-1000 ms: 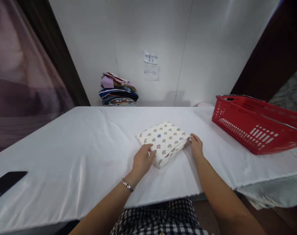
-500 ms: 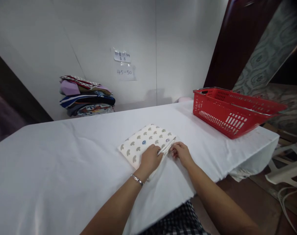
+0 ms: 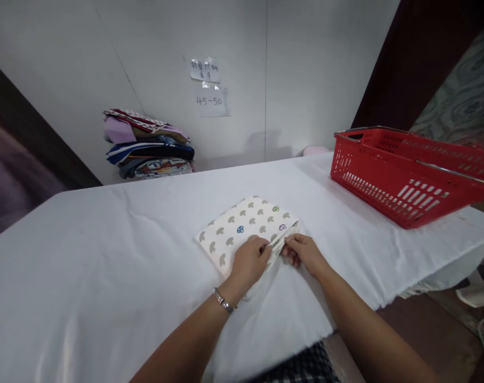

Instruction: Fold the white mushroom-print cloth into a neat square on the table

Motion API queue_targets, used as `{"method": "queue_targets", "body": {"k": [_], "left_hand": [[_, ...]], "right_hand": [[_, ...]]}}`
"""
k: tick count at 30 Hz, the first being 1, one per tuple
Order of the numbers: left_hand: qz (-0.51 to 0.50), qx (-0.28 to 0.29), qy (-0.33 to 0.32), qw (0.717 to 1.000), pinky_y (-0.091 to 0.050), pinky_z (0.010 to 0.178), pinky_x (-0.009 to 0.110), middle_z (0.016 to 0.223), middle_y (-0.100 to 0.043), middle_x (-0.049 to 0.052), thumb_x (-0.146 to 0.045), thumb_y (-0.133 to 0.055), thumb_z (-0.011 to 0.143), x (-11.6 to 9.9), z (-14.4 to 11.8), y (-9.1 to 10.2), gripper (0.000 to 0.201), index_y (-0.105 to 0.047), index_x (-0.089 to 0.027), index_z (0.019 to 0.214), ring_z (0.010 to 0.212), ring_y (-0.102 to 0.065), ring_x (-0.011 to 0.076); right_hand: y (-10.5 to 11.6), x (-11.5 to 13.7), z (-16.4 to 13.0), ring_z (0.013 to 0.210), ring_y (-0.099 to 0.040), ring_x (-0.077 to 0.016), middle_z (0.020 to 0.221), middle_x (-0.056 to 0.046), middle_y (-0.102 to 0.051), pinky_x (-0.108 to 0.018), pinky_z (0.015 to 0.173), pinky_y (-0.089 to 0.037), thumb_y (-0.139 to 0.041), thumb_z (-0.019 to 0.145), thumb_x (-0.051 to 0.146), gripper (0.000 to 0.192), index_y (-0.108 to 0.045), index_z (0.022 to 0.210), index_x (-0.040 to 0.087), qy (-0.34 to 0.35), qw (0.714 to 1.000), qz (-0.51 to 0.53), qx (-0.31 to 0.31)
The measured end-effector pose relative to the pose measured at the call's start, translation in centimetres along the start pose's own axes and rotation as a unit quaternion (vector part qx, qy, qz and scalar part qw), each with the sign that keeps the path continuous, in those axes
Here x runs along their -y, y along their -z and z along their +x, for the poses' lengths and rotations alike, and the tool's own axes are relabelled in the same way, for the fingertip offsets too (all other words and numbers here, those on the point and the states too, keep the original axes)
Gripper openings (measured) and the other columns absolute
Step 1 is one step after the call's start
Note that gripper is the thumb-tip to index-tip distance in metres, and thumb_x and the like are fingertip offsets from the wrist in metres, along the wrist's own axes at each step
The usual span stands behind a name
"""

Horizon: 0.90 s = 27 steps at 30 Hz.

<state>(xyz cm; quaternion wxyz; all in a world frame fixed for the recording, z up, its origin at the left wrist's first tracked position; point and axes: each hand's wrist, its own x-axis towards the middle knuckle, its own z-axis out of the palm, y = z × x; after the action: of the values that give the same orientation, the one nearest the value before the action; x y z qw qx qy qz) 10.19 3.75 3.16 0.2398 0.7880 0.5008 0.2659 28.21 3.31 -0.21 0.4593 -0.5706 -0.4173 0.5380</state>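
A folded white cloth [image 3: 242, 221] printed with grey mushrooms, plus a few coloured ones, lies on the white-covered table in front of me. My left hand [image 3: 252, 259] rests on its near edge, thumb and fingers pinching the layered folds. At the cloth's right corner, my right hand [image 3: 301, 252] has its fingertips closed on the edge of the layers. The fingers' undersides and the lower layers are hidden.
A red plastic basket [image 3: 385, 178] with metal handles stands at the table's right. Stacked folded fabrics [image 3: 150, 143] sit against the wall at the back left. Two paper notes [image 3: 210, 101] are taped to the wall. The white table [image 3: 118, 276] ends close to my body.
The view has shifted slightly, moving the basket rightward in the picture. My right fingers have come against the layered edge of the cloth; my left hand keeps its grip.
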Motion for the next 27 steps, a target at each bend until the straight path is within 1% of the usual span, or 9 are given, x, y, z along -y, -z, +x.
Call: {"method": "queue_targets", "body": {"k": [2,5,8,11,14,16,18,22,27], "left_hand": [[0.019,0.003,-0.024,1.000,-0.038,0.066,0.023,0.078,-0.055,-0.001,-0.025,-0.046,0.087,-0.2,-0.1,0.0,0.018,-0.060,-0.020,0.078,0.075,-0.052,0.0119],[0.072,0.030,-0.043,0.996,-0.039,0.066,0.024,0.081,-0.056,0.000,-0.023,-0.044,0.088,-0.4,-0.4,-0.1,0.018,-0.060,-0.021,0.080,0.078,-0.053,0.0128],[0.113,0.043,-0.029,0.992,-0.040,0.067,0.025,0.088,-0.058,0.001,-0.028,-0.048,0.087,-0.6,-0.5,-0.2,0.014,-0.061,-0.021,0.088,0.081,-0.055,0.0144],[0.126,0.042,-0.012,0.991,-0.041,0.068,0.027,0.095,-0.059,0.002,-0.031,-0.053,0.085,-0.6,-0.5,-0.4,0.016,-0.059,-0.021,0.096,0.085,-0.056,0.0157],[0.132,0.041,-0.014,0.990,-0.042,0.068,0.026,0.096,-0.059,0.002,-0.030,-0.052,0.086,-0.5,-0.4,-0.5,0.015,-0.059,-0.021,0.096,0.085,-0.056,0.0156],[0.135,0.037,-0.022,0.990,-0.042,0.069,0.026,0.093,-0.059,0.002,-0.028,-0.048,0.088,-0.5,-0.4,-0.4,0.014,-0.059,-0.021,0.093,0.085,-0.055,0.0153],[0.139,0.036,-0.025,0.989,-0.042,0.070,0.026,0.089,-0.059,0.002,-0.026,-0.046,0.089,-0.6,-0.4,-0.3,0.014,-0.059,-0.021,0.090,0.085,-0.055,0.0151],[0.153,0.033,-0.026,0.987,-0.041,0.070,0.026,0.088,-0.059,0.001,-0.026,-0.042,0.091,-0.8,-0.3,-0.3,0.017,-0.058,-0.020,0.086,0.083,-0.055,0.0147],[0.179,0.031,-0.026,0.983,-0.041,0.069,0.026,0.091,-0.059,0.002,-0.026,-0.038,0.093,-1.2,-0.3,-0.3,0.021,-0.057,-0.020,0.088,0.082,-0.055,0.0145]], "right_hand": [[0.1,0.0,-0.1,0.032,-0.047,-0.0073,0.060,0.000,-0.064,-0.019,0.029,-0.031,-0.060,0.073,0.047,0.031,-0.054,0.069,0.017,-0.001,1.000,-0.013,0.015],[0.2,0.1,-0.1,0.031,-0.045,-0.0064,0.060,-0.001,-0.064,-0.019,0.029,-0.029,-0.060,0.073,0.048,0.033,-0.053,0.066,0.017,-0.001,1.000,-0.019,0.021],[0.3,0.2,0.0,0.031,-0.045,-0.0061,0.062,-0.001,-0.065,-0.019,0.029,-0.029,-0.060,0.073,0.047,0.032,-0.054,0.066,0.017,-0.005,1.000,-0.018,0.020],[0.4,0.1,0.0,0.032,-0.044,-0.0056,0.062,-0.001,-0.065,-0.019,0.030,-0.029,-0.060,0.073,0.046,0.031,-0.056,0.067,0.016,-0.013,0.999,-0.012,0.029],[0.6,0.0,-0.2,0.032,-0.043,-0.0048,0.061,-0.001,-0.065,-0.018,0.030,-0.028,-0.060,0.074,0.046,0.031,-0.058,0.068,0.016,-0.024,0.997,0.005,0.072],[0.7,-0.1,-0.3,0.033,-0.043,-0.0041,0.066,-0.002,-0.067,-0.018,0.030,-0.026,-0.061,0.073,0.045,0.030,-0.059,0.069,0.015,-0.041,0.994,0.016,0.104],[0.7,-0.1,-0.4,0.032,-0.041,-0.0033,0.071,-0.004,-0.070,-0.017,0.029,-0.025,-0.063,0.072,0.043,0.029,-0.059,0.070,0.015,-0.057,0.991,0.023,0.119],[0.5,0.0,-0.5,0.032,-0.041,-0.0033,0.069,-0.004,-0.069,-0.017,0.029,-0.025,-0.064,0.071,0.040,0.026,-0.058,0.067,0.015,-0.065,0.990,0.041,0.120],[0.1,-0.1,-0.2,0.032,-0.043,-0.0040,0.067,-0.004,-0.068,-0.017,0.029,-0.026,-0.063,0.072,0.038,0.025,-0.056,0.065,0.015,-0.061,0.993,0.037,0.099]]}}
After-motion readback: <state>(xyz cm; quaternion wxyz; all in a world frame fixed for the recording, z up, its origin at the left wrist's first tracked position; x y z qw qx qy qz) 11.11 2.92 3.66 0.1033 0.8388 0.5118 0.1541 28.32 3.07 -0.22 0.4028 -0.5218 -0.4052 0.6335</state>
